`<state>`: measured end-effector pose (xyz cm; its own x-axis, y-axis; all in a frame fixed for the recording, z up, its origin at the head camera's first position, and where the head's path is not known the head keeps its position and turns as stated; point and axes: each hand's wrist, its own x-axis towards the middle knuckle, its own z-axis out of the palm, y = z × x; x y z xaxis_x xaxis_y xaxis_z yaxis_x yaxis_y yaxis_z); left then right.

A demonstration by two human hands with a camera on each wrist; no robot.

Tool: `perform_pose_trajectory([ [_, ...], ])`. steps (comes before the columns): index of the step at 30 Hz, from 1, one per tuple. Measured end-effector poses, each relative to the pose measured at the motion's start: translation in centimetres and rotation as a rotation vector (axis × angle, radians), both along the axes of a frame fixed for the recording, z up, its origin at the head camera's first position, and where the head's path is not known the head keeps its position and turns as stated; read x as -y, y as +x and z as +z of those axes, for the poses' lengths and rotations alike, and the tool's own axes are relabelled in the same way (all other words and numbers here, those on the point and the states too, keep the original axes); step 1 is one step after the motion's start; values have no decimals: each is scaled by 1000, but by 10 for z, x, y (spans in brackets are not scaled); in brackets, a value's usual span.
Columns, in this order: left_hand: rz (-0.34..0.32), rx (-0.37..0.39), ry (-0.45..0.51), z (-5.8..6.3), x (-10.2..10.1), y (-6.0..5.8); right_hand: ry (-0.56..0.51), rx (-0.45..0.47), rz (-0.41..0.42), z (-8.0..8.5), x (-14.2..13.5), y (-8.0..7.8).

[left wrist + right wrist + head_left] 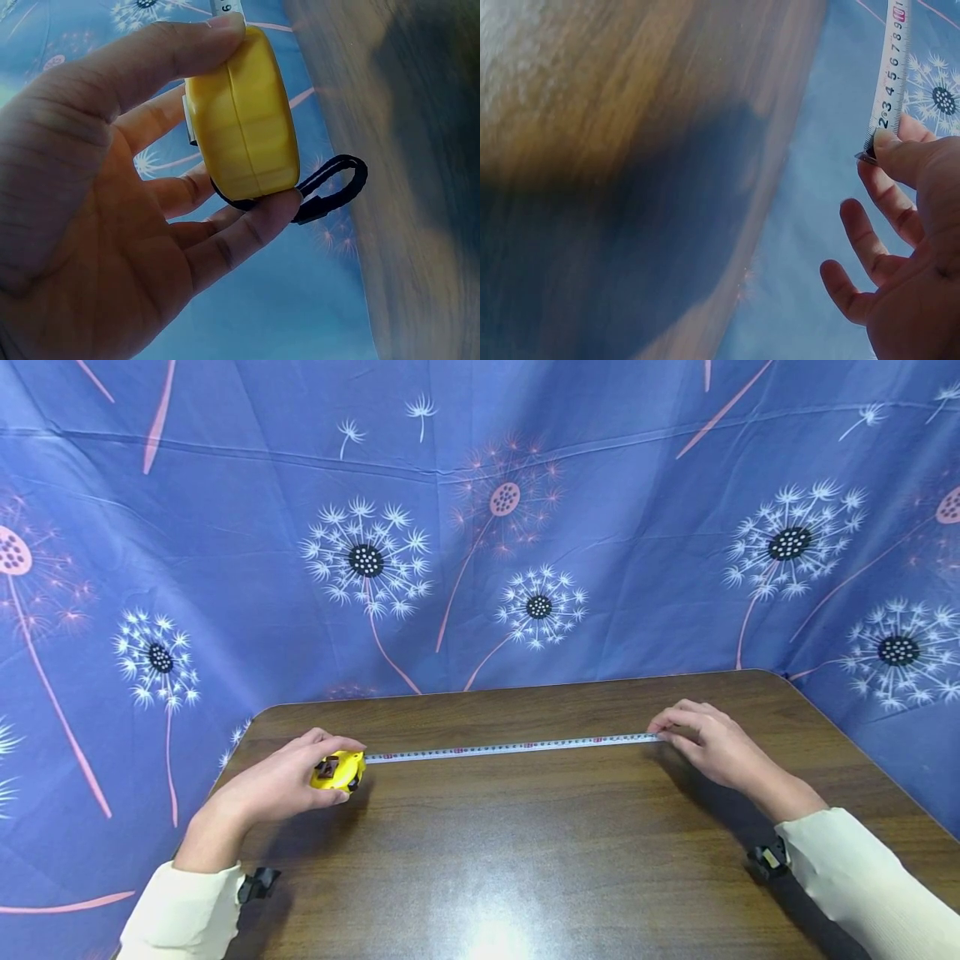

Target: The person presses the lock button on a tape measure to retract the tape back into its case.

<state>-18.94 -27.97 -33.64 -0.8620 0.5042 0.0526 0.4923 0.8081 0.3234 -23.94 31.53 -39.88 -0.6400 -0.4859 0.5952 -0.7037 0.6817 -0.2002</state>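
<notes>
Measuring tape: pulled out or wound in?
Pulled out. The tape runs from the yellow case in the left hand to the right hand, which pinches its end.

"Where's the glare?"
"White, at the near middle of the table."
"Shadows?"
"Soft, toward its left and right sides. Both wrist views look dimmer, the right blurring the table's grain."

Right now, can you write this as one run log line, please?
left hand: grips yellow tape measure case | right hand: pinches measuring blade near hooked end | blade: stretched between hands
</notes>
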Motion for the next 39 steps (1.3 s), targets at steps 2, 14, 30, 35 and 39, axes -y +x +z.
perform_pose_trajectory([
  [2,-1,-2,1,0,-1,0,0,0,-4,0,1,0],
  [14,4,12,-2,-1,-5,-2,-4,2,-35,-1,7,1],
  [30,-17,1,9,0,-10,-7,-5,6,-13,3,16,-4],
  [35,-7,0,3,-1,-11,-7,-5,10,-11,3,18,-5],
  [39,-13,-3,6,-1,-11,-7,-13,8,-13,2,20,-7],
])
